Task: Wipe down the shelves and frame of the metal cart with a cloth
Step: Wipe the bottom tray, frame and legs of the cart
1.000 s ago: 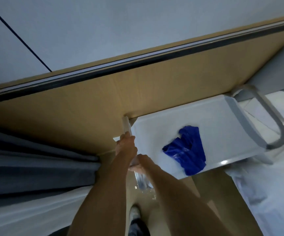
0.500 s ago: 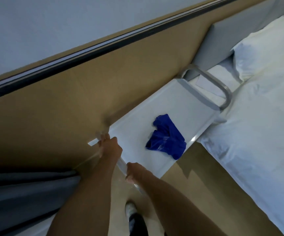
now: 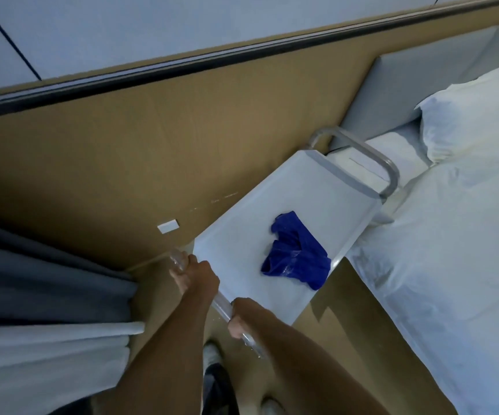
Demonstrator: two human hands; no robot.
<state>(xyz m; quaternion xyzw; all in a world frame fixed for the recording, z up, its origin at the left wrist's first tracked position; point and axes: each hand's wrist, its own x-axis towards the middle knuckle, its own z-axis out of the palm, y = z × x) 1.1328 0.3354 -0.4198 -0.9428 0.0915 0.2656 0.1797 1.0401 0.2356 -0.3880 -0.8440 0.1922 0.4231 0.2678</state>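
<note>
Blue cloth (image 3: 297, 260) lies crumpled on the cart (image 3: 272, 211)'s white top shelf, touched by neither hand. We see both grips curled round the near handle bar (image 3: 221, 305) — the left hand (image 3: 197, 275) at its far end, the right hand (image 3: 239, 319) nearer us. The cart stands between the tan wall panel (image 3: 107, 163) and the white bed (image 3: 452, 265), its far handle (image 3: 371, 157) beside the pillow (image 3: 476, 115).
</note>
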